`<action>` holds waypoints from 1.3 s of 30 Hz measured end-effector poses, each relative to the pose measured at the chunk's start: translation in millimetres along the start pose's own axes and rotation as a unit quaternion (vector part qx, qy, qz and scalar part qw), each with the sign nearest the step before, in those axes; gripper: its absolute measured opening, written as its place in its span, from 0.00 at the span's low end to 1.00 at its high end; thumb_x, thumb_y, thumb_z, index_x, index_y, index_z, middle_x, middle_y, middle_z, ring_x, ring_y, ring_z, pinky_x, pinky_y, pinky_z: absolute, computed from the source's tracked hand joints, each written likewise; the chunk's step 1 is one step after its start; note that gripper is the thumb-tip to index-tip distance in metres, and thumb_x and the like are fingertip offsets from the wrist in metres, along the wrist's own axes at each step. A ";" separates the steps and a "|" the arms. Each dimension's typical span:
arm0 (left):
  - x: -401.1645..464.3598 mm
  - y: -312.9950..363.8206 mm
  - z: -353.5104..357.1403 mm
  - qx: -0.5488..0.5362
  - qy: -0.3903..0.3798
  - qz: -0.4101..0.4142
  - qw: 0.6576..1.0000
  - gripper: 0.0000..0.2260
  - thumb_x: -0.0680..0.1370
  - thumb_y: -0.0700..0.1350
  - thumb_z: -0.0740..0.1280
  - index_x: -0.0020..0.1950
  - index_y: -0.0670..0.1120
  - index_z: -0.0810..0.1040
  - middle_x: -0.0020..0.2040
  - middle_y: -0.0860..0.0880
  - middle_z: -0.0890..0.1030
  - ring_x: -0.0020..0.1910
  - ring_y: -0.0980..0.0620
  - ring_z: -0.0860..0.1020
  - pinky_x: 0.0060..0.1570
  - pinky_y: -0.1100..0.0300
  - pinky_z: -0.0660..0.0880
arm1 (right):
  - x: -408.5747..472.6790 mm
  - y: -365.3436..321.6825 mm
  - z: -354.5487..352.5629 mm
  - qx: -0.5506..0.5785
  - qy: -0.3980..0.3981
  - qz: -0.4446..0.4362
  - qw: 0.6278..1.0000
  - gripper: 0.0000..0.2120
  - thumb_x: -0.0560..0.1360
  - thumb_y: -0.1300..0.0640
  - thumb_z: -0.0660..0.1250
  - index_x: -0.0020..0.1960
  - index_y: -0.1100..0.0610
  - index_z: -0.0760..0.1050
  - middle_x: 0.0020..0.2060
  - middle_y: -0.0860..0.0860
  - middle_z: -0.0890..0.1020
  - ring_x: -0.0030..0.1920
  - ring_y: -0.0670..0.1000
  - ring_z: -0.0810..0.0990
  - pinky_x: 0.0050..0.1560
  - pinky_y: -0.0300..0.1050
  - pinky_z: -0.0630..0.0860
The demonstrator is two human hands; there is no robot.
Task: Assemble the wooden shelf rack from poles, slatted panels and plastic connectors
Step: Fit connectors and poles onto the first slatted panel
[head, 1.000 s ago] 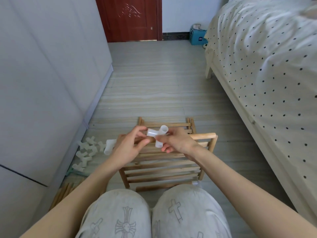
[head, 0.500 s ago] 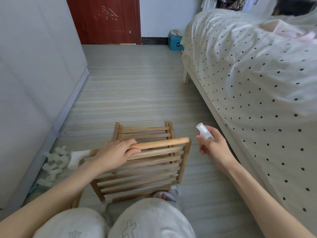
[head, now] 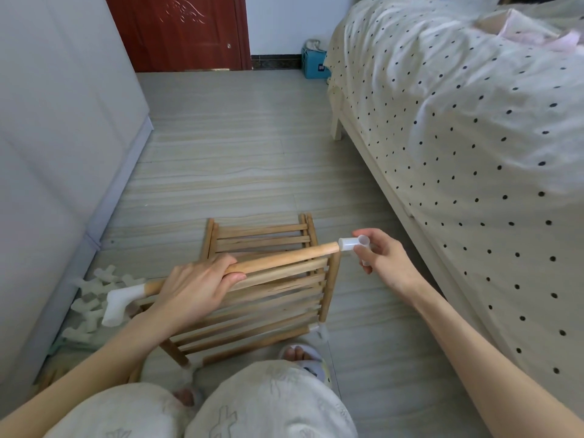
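My left hand [head: 199,287] grips a round wooden pole [head: 284,257] held level above the part-built rack [head: 252,308] of slatted panels on the floor. A white plastic connector [head: 118,303] caps the pole's left end. My right hand [head: 384,256] pinches another white connector [head: 352,243], whose open socket touches the pole's right tip. White connectors [head: 314,327] also sit on the rack's lower corners near my feet.
A pile of loose white connectors [head: 91,298] lies by the grey wardrobe [head: 57,153] at left, with spare poles [head: 50,377] beside my left knee. A bed with dotted sheets [head: 458,137] runs along the right. Open floor stretches toward the red door [head: 180,30].
My right hand took the connector from the middle, swung out right, then came back to the pole's right tip. My left hand shifted its grip onto the pole. My head turned right.
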State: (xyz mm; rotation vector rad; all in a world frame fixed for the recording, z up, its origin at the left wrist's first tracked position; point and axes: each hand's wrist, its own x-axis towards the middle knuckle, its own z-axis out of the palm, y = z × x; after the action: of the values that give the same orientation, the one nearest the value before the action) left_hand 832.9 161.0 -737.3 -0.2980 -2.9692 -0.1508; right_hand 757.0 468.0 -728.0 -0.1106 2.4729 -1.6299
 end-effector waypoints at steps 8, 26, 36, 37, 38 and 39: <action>-1.9 1.8 -6.2 0.001 -0.005 -0.019 1.000 0.17 0.80 0.58 0.51 0.60 0.52 0.72 0.44 0.57 0.77 0.36 0.58 0.71 0.33 0.62 0.63 | -5.3 -8.4 6.8 -0.031 -0.037 -0.047 0.998 0.06 0.77 0.55 0.63 0.53 0.46 0.74 0.32 0.54 0.72 0.34 0.52 0.69 0.37 0.48 0.70; 2.9 -14.0 -29.5 -0.241 0.025 -0.089 0.966 0.04 0.80 0.49 0.59 0.52 0.51 0.73 0.35 0.56 0.73 0.35 0.58 0.71 0.34 0.59 0.64 | 2.0 -75.3 20.9 0.064 0.111 -0.125 0.984 0.14 0.81 0.56 0.54 0.57 0.54 0.78 0.48 0.47 0.83 0.48 0.47 0.78 0.49 0.41 0.75; -15.1 -52.9 -42.6 -0.453 -0.007 -0.209 0.866 0.09 0.80 0.41 0.60 0.53 0.53 0.77 0.49 0.54 0.80 0.53 0.54 0.76 0.49 0.66 0.69 | 18.2 -96.6 69.7 -0.225 -0.014 -0.271 0.936 0.14 0.80 0.55 0.59 0.64 0.56 0.72 0.48 0.53 0.77 0.50 0.53 0.74 0.50 0.45 0.69; -19.3 -60.1 -49.8 -0.490 0.017 -0.223 0.843 0.10 0.80 0.41 0.60 0.53 0.54 0.78 0.52 0.55 0.80 0.55 0.56 0.76 0.56 0.63 0.70 | 18.7 -102.4 80.2 -0.237 -0.020 -0.295 0.926 0.15 0.80 0.54 0.59 0.65 0.55 0.72 0.48 0.53 0.78 0.51 0.53 0.74 0.50 0.46 0.70; -22.4 -66.8 -57.3 -0.518 0.051 -0.228 0.823 0.10 0.80 0.42 0.60 0.53 0.54 0.78 0.53 0.54 0.81 0.56 0.56 0.77 0.61 0.58 0.70 | 18.5 -108.6 91.8 -0.248 -0.031 -0.313 0.916 0.15 0.80 0.53 0.59 0.65 0.54 0.72 0.48 0.53 0.78 0.51 0.54 0.74 0.50 0.48 0.71; -24.3 -71.7 -65.2 -0.535 0.083 -0.224 0.810 0.09 0.80 0.46 0.59 0.54 0.54 0.78 0.53 0.53 0.81 0.56 0.56 0.77 0.64 0.54 0.70 | 17.8 -115.4 103.9 -0.254 -0.047 -0.327 0.909 0.15 0.80 0.52 0.59 0.65 0.53 0.71 0.47 0.53 0.77 0.51 0.55 0.75 0.50 0.50 0.72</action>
State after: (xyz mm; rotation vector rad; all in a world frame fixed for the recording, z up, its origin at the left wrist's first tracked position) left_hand 851.0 79.0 -683.2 0.3110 -2.3689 -1.7851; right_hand 754.9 325.4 -664.0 -1.1628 2.8884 -1.0314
